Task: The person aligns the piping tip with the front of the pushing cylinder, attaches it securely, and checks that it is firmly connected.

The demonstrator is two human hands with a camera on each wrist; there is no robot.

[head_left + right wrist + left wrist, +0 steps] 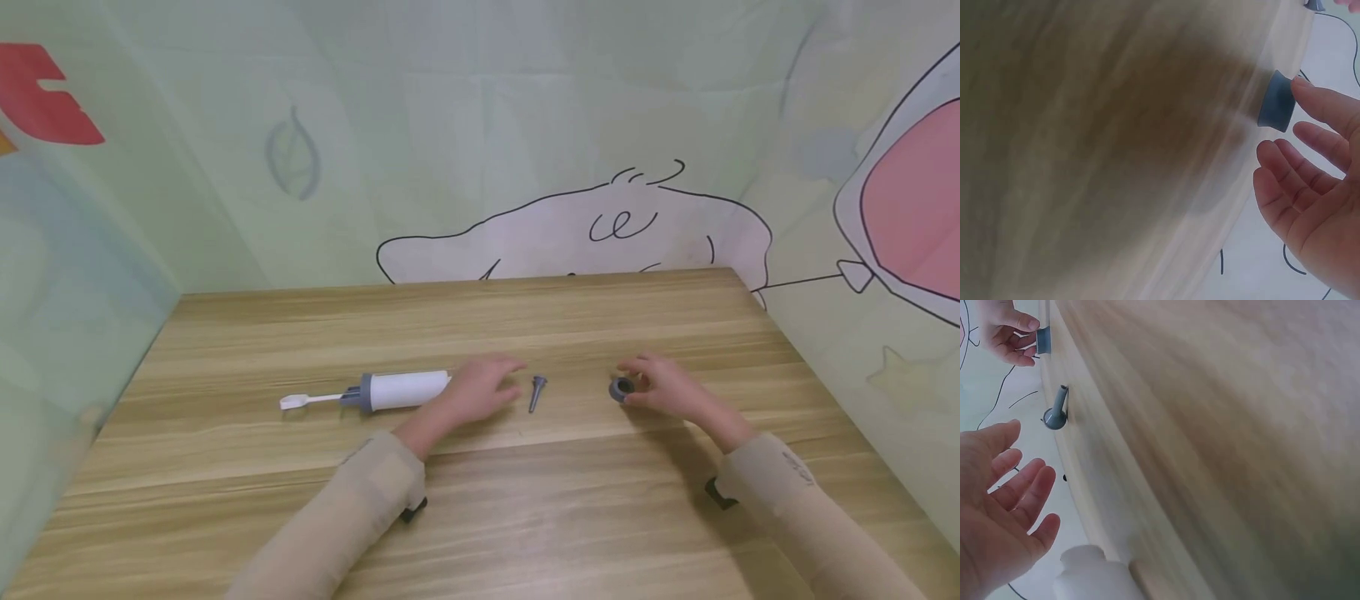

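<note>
My right hand [663, 387] is at a short grey ring [621, 389] that sits on the table. In the right wrist view the thumb tip lies right at the edge of the ring [1277, 103], and the other fingers are loosely bent beside it. My left hand [480, 390] hovers with spread, relaxed fingers and nothing in them. Just right of its fingertips lies a small grey tapered nozzle [537, 393] with a flared end. Behind the left hand lies a white cylinder [408, 390] with a grey end collar and a thin white rod; its right end is hidden by that hand.
The wood-grain table [480, 517] meets a printed cloth backdrop [480, 150] along its far edge, with more cloth at both sides. The white rod's looped handle [294, 402] points left. Dark devices [722, 493] sit under both sleeve cuffs.
</note>
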